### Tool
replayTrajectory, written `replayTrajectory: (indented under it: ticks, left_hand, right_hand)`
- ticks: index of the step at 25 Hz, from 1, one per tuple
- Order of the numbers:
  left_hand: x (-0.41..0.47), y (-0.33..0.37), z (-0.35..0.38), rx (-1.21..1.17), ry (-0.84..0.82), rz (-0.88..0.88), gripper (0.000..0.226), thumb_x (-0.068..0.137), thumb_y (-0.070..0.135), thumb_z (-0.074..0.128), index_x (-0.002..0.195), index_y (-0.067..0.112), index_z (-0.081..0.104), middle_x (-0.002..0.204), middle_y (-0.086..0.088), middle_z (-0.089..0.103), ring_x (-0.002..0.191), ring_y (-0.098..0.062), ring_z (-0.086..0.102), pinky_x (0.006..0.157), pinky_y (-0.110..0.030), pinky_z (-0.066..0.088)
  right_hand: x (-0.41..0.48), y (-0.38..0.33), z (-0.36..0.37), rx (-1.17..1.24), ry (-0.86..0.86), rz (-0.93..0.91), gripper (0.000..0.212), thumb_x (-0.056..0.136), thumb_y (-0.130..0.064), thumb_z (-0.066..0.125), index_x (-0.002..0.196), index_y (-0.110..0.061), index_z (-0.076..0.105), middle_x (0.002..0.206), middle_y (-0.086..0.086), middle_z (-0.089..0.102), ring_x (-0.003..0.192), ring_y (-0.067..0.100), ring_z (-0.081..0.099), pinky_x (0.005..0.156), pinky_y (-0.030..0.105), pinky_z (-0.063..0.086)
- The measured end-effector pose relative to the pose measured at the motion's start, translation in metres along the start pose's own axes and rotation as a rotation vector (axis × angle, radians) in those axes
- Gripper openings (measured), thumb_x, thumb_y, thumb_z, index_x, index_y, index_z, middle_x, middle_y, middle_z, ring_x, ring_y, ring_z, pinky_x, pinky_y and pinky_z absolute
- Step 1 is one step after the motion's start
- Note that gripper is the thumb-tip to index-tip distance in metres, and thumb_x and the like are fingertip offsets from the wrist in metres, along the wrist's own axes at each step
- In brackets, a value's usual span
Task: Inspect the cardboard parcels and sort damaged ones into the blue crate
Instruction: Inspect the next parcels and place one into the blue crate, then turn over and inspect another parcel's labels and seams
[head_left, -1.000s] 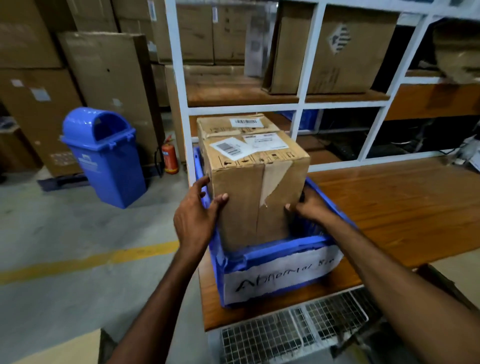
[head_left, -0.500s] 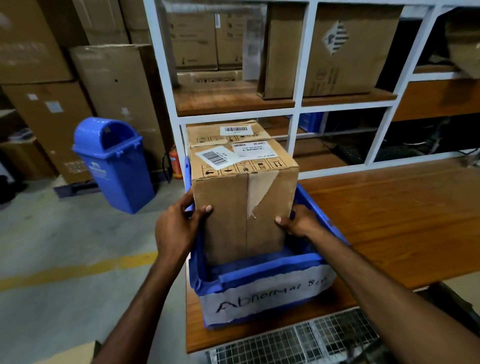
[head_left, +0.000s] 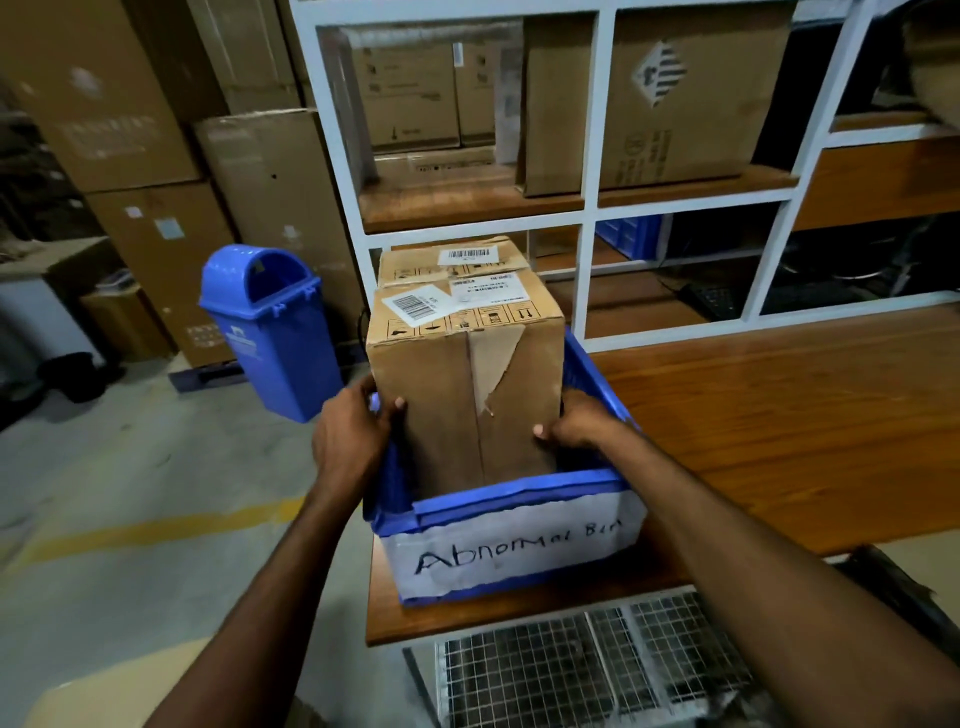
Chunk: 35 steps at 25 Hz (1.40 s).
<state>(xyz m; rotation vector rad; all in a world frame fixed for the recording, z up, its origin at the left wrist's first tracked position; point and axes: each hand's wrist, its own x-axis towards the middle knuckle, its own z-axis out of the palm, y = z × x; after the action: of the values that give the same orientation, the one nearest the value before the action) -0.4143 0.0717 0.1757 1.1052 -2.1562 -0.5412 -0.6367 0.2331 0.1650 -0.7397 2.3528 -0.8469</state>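
Pkg (head_left: 462, 374) lower in crate (head_left: 519, 496), fingers (head_left: 396, 406) gripping sides.

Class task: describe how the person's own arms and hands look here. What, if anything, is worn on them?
The left arm and right arm are bare to the frame's edge; no sleeves show. The left hand and right hand wear no gloves, and no watch, bracelet or ring is visible.

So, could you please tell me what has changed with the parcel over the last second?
The parcel has sunk slightly deeper into the blue crate; the left hand and right hand still grip its sides and lowered with it. The second parcel behind it and the crate on the table stayed put.
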Motion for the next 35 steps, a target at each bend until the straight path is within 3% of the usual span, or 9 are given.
replayTrajectory:
  ticks: [5, 11, 14, 16, 18, 21, 28, 32, 35]
  left_hand:
    - [-0.010, 0.038, -0.017, 0.126, 0.161, 0.289, 0.085, 0.100, 0.053, 0.059, 0.166, 0.023, 0.016, 0.170, -0.006, 0.025, 0.155, -0.028, 0.026, 0.119, -0.048, 0.031]
    - [0.004, 0.048, -0.014, 0.515, -0.131, 0.323, 0.080, 0.104, 0.046, 0.052, 0.166, 0.017, 0.010, 0.174, -0.007, 0.011, 0.160, -0.031, 0.007, 0.127, -0.050, 0.016]
    - [-0.002, 0.048, -0.019, 0.468, -0.111, 0.313, 0.080, 0.104, 0.047, 0.051, 0.166, 0.018, 0.009, 0.174, -0.007, 0.011, 0.160, -0.030, 0.006, 0.127, -0.048, 0.014]
    - [-0.013, 0.042, -0.024, 0.424, -0.025, 0.354, 0.074, 0.105, 0.043, 0.052, 0.165, 0.016, 0.018, 0.172, -0.007, 0.018, 0.160, -0.029, 0.010, 0.126, -0.047, 0.017]
    - [-0.028, 0.030, -0.030, 0.367, 0.100, 0.404, 0.066, 0.102, 0.031, 0.056, 0.161, 0.014, 0.032, 0.168, -0.009, 0.031, 0.158, -0.029, 0.020, 0.124, -0.046, 0.023]
    - [-0.062, 0.005, -0.041, 0.185, 0.279, 0.430, 0.059, 0.097, 0.021, 0.060, 0.154, 0.013, 0.046, 0.161, -0.008, 0.043, 0.153, -0.029, 0.033, 0.123, -0.048, 0.030]
    - [-0.134, -0.199, -0.095, -0.083, 0.404, -0.068, 0.045, 0.102, 0.029, 0.062, 0.144, 0.018, 0.052, 0.147, -0.002, 0.053, 0.136, -0.022, 0.052, 0.107, -0.041, 0.044]
    - [-0.175, -0.349, -0.103, -0.347, 0.399, -0.650, 0.043, 0.105, 0.031, 0.058, 0.146, 0.021, 0.048, 0.150, -0.004, 0.042, 0.135, -0.026, 0.050, 0.108, -0.041, 0.045]
    - [-0.192, -0.431, -0.099, -0.507, 0.538, -1.172, 0.052, 0.103, 0.026, 0.059, 0.149, 0.008, 0.042, 0.155, -0.016, 0.034, 0.136, -0.036, 0.049, 0.108, -0.039, 0.045]
  right_hand:
    - [-0.030, -0.029, -0.018, 0.094, 0.443, -0.338, 0.122, 0.084, -0.040, 0.083, 0.163, -0.033, -0.010, 0.172, 0.009, 0.008, 0.157, 0.030, 0.012, 0.124, 0.048, 0.020]
    - [-0.039, -0.052, -0.020, -0.280, 0.278, -0.412, 0.103, 0.094, -0.035, 0.073, 0.165, -0.030, 0.000, 0.169, 0.005, -0.025, 0.159, 0.032, -0.007, 0.126, 0.051, 0.018]
    - [-0.049, -0.050, -0.018, -0.274, 0.419, -0.483, 0.094, 0.094, -0.035, 0.072, 0.165, -0.030, 0.011, 0.173, 0.006, -0.010, 0.159, 0.031, -0.004, 0.127, 0.051, 0.015]
    - [-0.066, -0.053, -0.004, -0.224, 0.580, -0.610, 0.075, 0.092, -0.031, 0.073, 0.157, -0.024, 0.037, 0.170, 0.008, 0.016, 0.156, 0.031, 0.015, 0.125, 0.048, 0.022]
    - [-0.084, -0.062, 0.022, -0.173, 0.675, -0.759, 0.050, 0.090, -0.025, 0.075, 0.138, -0.018, 0.060, 0.154, 0.007, 0.046, 0.142, 0.027, 0.040, 0.117, 0.045, 0.038]
    - [-0.114, -0.072, 0.064, -0.116, 0.676, -0.869, 0.035, 0.091, -0.023, 0.072, 0.125, -0.018, 0.067, 0.133, 0.001, 0.063, 0.124, 0.021, 0.054, 0.105, 0.035, 0.046]
    - [-0.160, -0.129, 0.266, 0.058, 0.287, -1.021, 0.034, 0.094, -0.019, 0.066, 0.128, -0.015, 0.064, 0.121, 0.000, 0.067, 0.107, 0.018, 0.065, 0.088, 0.033, 0.055]
    - [-0.143, -0.143, 0.411, -0.107, -0.112, -0.778, 0.045, 0.095, -0.025, 0.066, 0.138, -0.024, 0.056, 0.135, -0.003, 0.060, 0.121, 0.016, 0.060, 0.098, 0.034, 0.051]
    - [-0.105, -0.149, 0.516, -0.366, -0.357, -0.639, 0.063, 0.098, -0.032, 0.064, 0.154, -0.019, 0.039, 0.160, 0.007, 0.038, 0.147, 0.027, 0.035, 0.117, 0.037, 0.033]
